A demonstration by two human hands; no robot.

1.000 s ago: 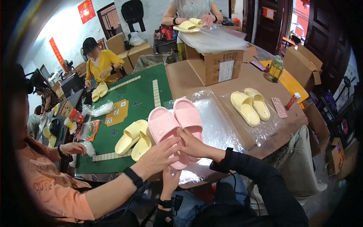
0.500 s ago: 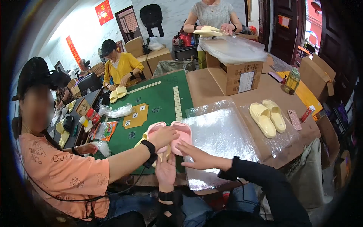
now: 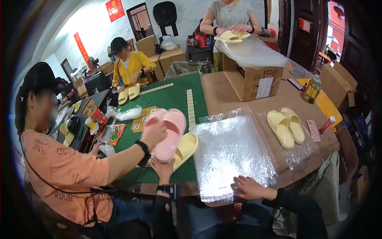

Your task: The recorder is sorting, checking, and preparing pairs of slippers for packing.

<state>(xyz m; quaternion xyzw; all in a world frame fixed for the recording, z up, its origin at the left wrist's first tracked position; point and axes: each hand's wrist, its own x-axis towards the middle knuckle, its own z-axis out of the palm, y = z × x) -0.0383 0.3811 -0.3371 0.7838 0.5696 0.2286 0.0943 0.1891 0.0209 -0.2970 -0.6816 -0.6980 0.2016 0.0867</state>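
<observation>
My left hand (image 3: pixel 162 170) is at the heel of a pale yellow slipper (image 3: pixel 185 150) and appears closed on it; some fingers are hidden behind a pair of pink slippers. Those pink slippers (image 3: pixel 172 133) are held up by the hand (image 3: pixel 155 136) of a person in an orange shirt, just above my left hand. My right hand (image 3: pixel 252 188) lies with fingers spread on the lower right part of a stack of clear plastic bags (image 3: pixel 230 153). It holds nothing.
Right of the stack, a pair of yellow slippers (image 3: pixel 285 128) rests on clear plastic, beside a pink phone (image 3: pixel 313 130). Beyond stand a cardboard box (image 3: pixel 254 81) and a bottle (image 3: pixel 313 88). Two more people handle yellow slippers across the table. A green mat (image 3: pixel 181 89) covers the left.
The pink slippers have been lifted and turned by the other person. A yellow slipper now shows to their right. My right hand has drawn back from them onto the plastic bags.
</observation>
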